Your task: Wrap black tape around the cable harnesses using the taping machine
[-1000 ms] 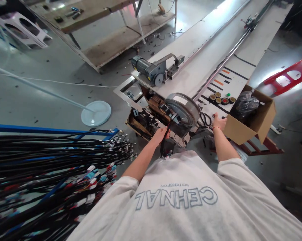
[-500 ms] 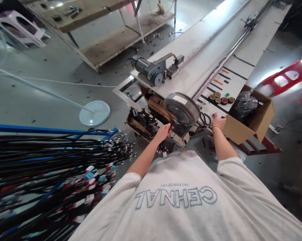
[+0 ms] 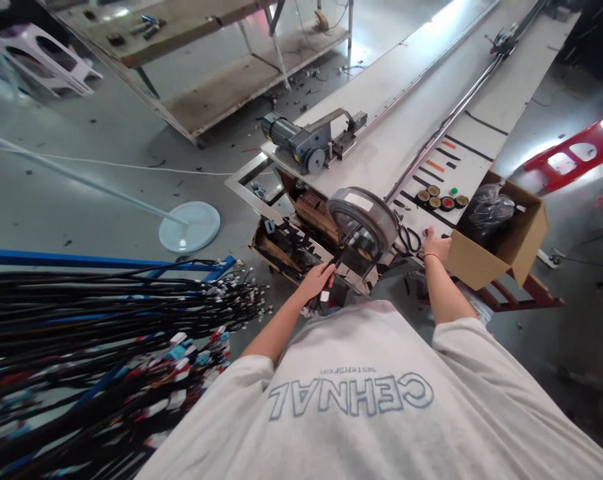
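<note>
My left hand is closed around a dark wire harness just in front of the round wheel-shaped machine head. A white connector dangles below those fingers. From the wheel, a long dark cable runs up the length of the table. My right hand rests at the table's near edge, thumb apart from the fingers and against a small red button. Its other fingers are partly hidden. Black-handled scissors lie between the wheel and this hand.
Tape rolls and black and orange strips sit on the white table. A cardboard box stands at right, a motor unit at left. Bundled wire harnesses hang at lower left; a red stool is at far right.
My left hand has moved down and slightly left, away from the wheel, with the harness. The wheel's inside looks different, with an opening now showing. My right hand has hardly moved.
</note>
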`<state>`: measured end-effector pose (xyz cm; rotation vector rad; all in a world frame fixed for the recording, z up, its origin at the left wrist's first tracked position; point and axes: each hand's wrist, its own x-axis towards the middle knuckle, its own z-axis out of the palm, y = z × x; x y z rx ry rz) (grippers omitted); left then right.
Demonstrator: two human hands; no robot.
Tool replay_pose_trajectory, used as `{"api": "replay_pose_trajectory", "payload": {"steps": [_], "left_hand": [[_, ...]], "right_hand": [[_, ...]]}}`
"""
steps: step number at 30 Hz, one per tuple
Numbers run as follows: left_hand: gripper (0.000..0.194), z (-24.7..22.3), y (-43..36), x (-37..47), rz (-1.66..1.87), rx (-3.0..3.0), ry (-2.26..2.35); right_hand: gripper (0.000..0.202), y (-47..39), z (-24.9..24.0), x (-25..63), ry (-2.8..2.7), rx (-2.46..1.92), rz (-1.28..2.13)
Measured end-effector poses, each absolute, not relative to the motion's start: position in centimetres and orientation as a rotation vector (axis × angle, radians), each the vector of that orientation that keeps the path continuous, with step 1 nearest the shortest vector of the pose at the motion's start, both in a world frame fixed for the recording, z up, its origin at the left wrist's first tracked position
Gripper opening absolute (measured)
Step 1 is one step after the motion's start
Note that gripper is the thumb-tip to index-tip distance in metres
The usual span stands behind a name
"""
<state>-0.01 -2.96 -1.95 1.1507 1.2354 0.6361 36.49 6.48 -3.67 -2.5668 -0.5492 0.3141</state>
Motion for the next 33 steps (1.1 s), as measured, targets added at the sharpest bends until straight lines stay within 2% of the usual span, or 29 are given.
{"api": "replay_pose_trajectory", "payload": {"steps": [7,16,23,27,33], "left_hand": [[0.051,-2.7,-2.5,0.7,0.719,1.125,1.261],[0.049,-2.7,-3.5,0.6,0.702,1.065,1.140],[0.047,-1.5,-0.8,2.2,0.756,0.921,1.238],[0.054,-1.4,0.1,2.0,0.728,0.763,1.157],[0.054,-1.6,1.3,1.8,0.604,0.631,1.100]], "right_hand": [[0.064,6.3,-3.2,36.3,-0.542,-2.555,0.349],[0.063,6.4,-3.6,36.5,-0.534,-2.527,0.352],[0.067,6.6,-3.7,36.6,-0.530,-2.535,0.357],[0.069,6.3,-3.4,36.3,-0.505,-2.540,0.382],[0.052,7.1,-0.9,36.2,-0.586,-2.536,0.375]]}}
